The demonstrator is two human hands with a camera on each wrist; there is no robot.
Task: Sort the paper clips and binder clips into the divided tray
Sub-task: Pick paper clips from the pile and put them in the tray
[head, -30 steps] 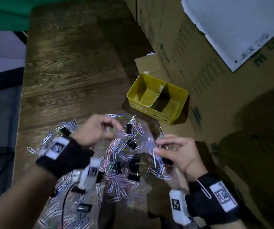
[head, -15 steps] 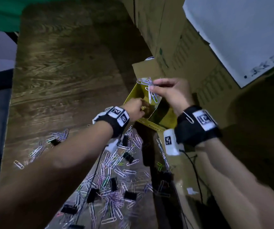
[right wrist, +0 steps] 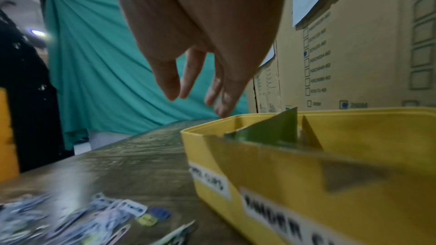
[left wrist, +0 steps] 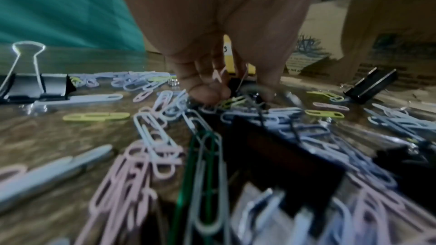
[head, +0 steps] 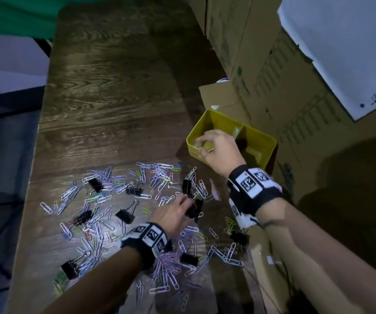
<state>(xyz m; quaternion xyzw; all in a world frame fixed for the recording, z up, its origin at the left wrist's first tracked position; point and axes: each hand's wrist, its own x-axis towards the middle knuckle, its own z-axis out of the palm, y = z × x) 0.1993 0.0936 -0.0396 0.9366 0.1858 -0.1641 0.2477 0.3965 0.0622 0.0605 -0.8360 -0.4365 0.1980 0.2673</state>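
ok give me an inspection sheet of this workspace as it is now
Surface: dark wood-grain table.
Job's things: yellow divided tray at the table's right edge; paper clips and black binder clips lie mixed and scattered.
Clutter: nothing seen.
Grippers: left hand down in the pile, fingers curled at a black binder clip; right hand over the tray's left compartment, fingers loose, holding nothing.
Cables: a thin dark cable trails from the right wristband.
Surroundings: cardboard boxes on the right, green cloth behind.
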